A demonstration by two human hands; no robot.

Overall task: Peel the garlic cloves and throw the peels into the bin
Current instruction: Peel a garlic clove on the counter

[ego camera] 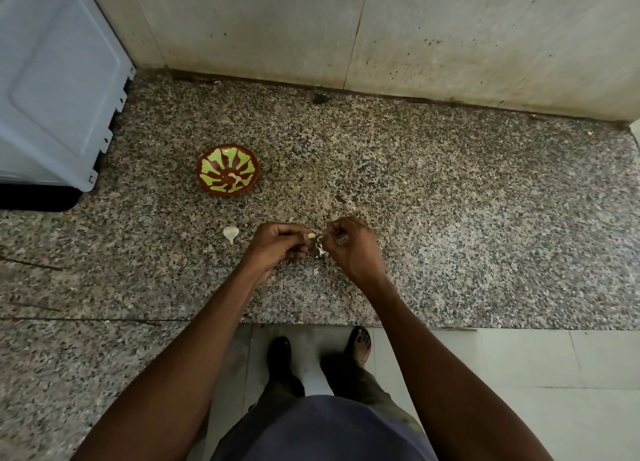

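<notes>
Garlic clove (310, 236) pinched in left hand (280, 244) over speckled granite counter (450, 201); right hand (349, 244) pinches papery peel (320, 249). Round brown-green patterned bowl (227, 169) holds pale peeled bits. Whole unpeeled clove (230, 233) lies left.

The speckled grey-and-brown polished granite bench (450, 201) is showing a smooth, faintly glossy face. The small round brown-and-lime glazed ceramic bowl (227, 169) is gleaming with a slick glaze. The pale dry papery garlic peel (320, 249) is looking thin, crinkled and matt, and the whitish unpeeled garlic clove (230, 233) is wearing a dull papery skin. The beige stone-slab wall (415, 38) is appearing matt and stained with dark specks. The pale grey smooth plastic appliance casing (52, 79) is looking satin. The light floor tiles (519, 356) are shining slightly
</notes>
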